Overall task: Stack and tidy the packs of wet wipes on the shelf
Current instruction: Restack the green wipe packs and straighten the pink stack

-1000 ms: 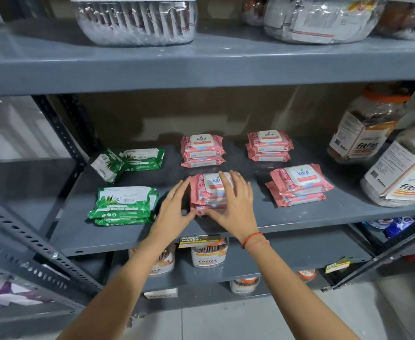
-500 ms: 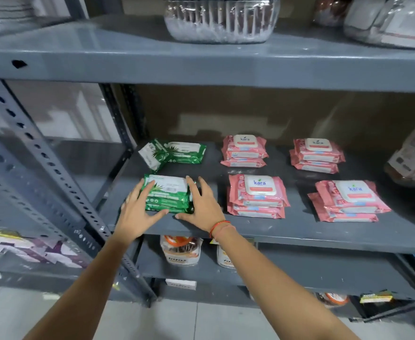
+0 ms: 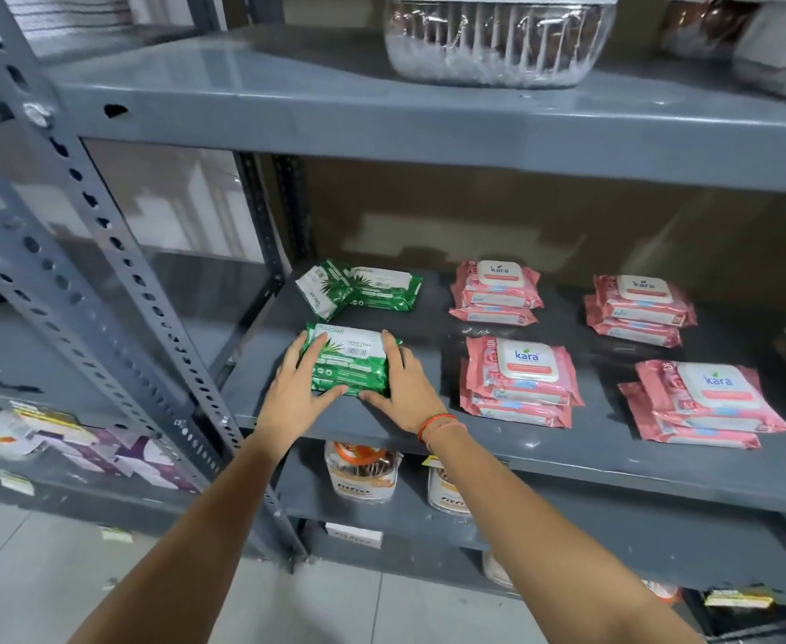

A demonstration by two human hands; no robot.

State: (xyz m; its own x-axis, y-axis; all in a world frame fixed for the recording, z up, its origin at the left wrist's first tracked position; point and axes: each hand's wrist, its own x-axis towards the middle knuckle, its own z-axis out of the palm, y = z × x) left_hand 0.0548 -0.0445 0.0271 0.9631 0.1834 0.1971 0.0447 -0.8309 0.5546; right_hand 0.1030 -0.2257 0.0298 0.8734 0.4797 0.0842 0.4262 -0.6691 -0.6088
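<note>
Wipes in a green stack were clamped between both hands at the front left of the shelf. Left hand was pressed flat against the stack's left end, fingers spread along the side, thumb laid at the front edge. Right hand was pressed on the right end the same way, thumb tucked under the front edge. Nothing was lifted as far as could be seen; the stack was sat on the shelf and squeezed square.

Progress, as judged: mostly done. Right of the grip, four pink stacks were laid out in two rows: near pink stack just beside the right hand, far pink stack behind it, right near stack and right far stack well apart further right. All four looked stacked, though the right near stack was skewed slightly, lower packs fanned out.

Behind the grip, two loose green packs were left untidy: one tilted against the other, not stacked flat. That pair was judged the main job remaining, plus maybe squaring the right near stack.

Jars on the lower shelf were not part of the task.
</note>
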